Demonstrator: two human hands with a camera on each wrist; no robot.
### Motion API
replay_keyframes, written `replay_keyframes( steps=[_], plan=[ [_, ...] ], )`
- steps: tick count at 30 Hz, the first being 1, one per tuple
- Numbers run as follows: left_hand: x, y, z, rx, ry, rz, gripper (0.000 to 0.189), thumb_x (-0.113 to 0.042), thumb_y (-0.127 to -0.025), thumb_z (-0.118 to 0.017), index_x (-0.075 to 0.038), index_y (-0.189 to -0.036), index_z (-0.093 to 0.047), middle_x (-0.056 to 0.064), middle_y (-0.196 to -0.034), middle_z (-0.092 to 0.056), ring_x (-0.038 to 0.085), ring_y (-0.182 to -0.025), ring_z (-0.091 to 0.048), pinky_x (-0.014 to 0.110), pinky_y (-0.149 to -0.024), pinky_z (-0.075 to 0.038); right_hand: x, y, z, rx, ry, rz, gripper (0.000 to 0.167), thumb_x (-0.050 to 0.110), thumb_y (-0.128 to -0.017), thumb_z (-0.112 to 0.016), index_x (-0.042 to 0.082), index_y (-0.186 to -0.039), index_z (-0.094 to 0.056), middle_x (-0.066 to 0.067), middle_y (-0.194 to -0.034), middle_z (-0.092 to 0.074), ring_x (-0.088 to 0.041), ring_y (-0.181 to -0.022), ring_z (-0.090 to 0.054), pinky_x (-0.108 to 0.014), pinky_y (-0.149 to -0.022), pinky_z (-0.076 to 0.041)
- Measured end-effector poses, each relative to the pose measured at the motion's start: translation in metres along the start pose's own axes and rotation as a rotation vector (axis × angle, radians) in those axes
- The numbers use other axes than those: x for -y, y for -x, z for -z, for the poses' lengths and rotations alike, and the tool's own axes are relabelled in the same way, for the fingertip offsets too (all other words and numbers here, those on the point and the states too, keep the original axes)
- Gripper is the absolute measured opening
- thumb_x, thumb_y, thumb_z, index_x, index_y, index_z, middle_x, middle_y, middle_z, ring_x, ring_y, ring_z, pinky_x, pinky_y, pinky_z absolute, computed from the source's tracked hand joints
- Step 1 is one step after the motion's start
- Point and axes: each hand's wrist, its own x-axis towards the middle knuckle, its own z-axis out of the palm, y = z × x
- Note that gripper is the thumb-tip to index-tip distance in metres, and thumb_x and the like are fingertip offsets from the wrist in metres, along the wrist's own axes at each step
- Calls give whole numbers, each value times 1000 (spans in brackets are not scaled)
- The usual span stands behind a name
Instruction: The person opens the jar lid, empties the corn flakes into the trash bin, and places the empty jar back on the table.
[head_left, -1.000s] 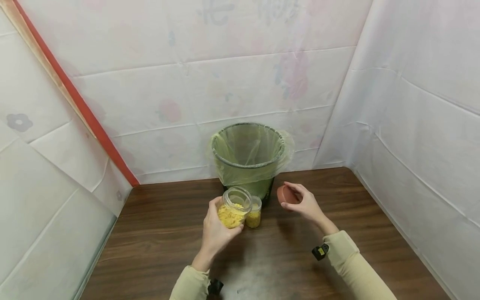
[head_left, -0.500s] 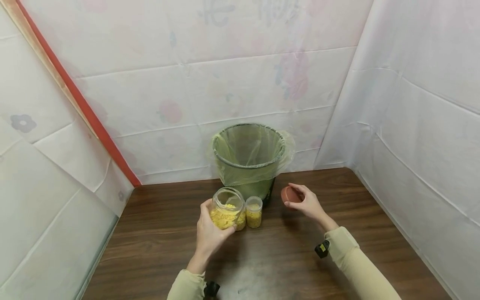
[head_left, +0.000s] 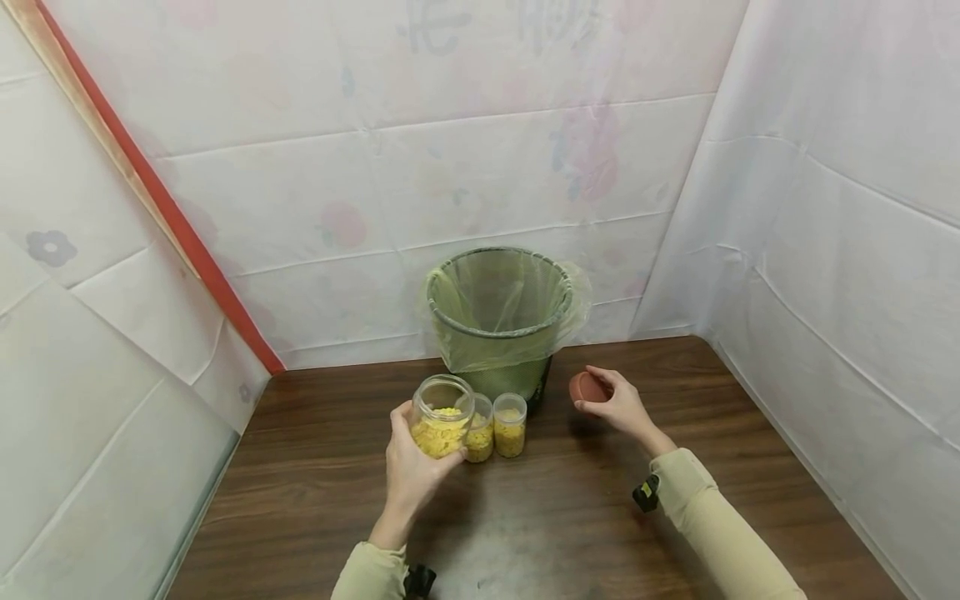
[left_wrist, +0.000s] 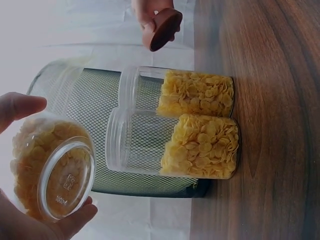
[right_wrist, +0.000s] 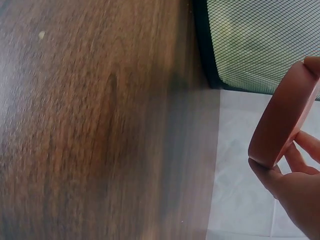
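My left hand (head_left: 415, 468) grips a clear, open-mouthed jar (head_left: 442, 417) part-filled with yellow flakes, lifted above the table; the left wrist view shows its base (left_wrist: 67, 180) tilted toward the camera. Just right of it stand two smaller clear jars side by side, the left jar (head_left: 480, 433) and the right jar (head_left: 510, 429), both about half full of yellow flakes. The held jar overlaps the left one in the head view. Off to the right, my right hand (head_left: 619, 406) pinches a round reddish-brown lid (head_left: 587, 388) by its edge, raised and tipped on its side.
Behind the jars is a dark mesh waste bin (head_left: 536, 379) lined with a thin yellow-green bag (head_left: 480, 350). The brown wood-grain table (head_left: 322, 433) backs onto white patterned sheeting (head_left: 337, 192), which also hangs at both sides. A tiny pale crumb (right_wrist: 41, 35) lies on the table.
My left hand has moved left with the flake-filled jar, uncovering the left small jar behind it. My right hand has shifted slightly right with the lid.
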Motion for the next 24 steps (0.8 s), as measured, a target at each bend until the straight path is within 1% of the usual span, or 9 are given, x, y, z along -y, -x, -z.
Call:
replay_keyframes(
  steps=[6, 8, 14, 18, 24],
  plan=[
    [3, -1, 0, -21, 1, 17, 95, -20, -47, -91, -15, -126, -40, 10, -113, -62, 26, -102, -60, 42, -84, -46, -11, -1, 2, -15, 29, 4, 68, 22, -72, -82, 5, -132, -53, -20, -126, -55, -34, -108, -57, -44, -83, -50],
    [3, -1, 1, -22, 18, 24, 94, -19, -47, -91, -15, -126, -40, 7, -115, -63, 24, -103, -60, 41, -85, -46, -16, -2, 3, -23, 42, 4, 69, 22, -72, -82, 4, -132, -54, -20, -124, -56, -33, -107, -57, -43, -82, -50],
    [4, -1, 1, -18, 43, 32, 93, -18, -47, -92, -16, -125, -40, 1, -118, -65, 18, -104, -60, 38, -87, -44, -28, -3, 7, -34, 120, -14, 70, 24, -71, -81, 2, -132, -53, -21, -123, -56, -35, -105, -57, -46, -82, -50],
    [5, -1, 2, -26, 38, 32, 93, -17, -47, -92, -16, -125, -40, 1, -118, -64, 19, -103, -60, 38, -85, -45, -35, -5, 9, -33, 173, -23, 71, 27, -71, -81, 0, -131, -53, -23, -122, -56, -37, -105, -56, -47, -82, -49],
    [6, -1, 2, -31, 47, 32, 92, -15, -48, -92, -16, -125, -40, 1, -118, -64, 17, -102, -59, 37, -84, -43, -44, -9, 11, -35, 181, -56, 72, 28, -72, -80, -3, -131, -52, -26, -120, -56, -38, -105, -55, -47, -83, -48]
  ],
)
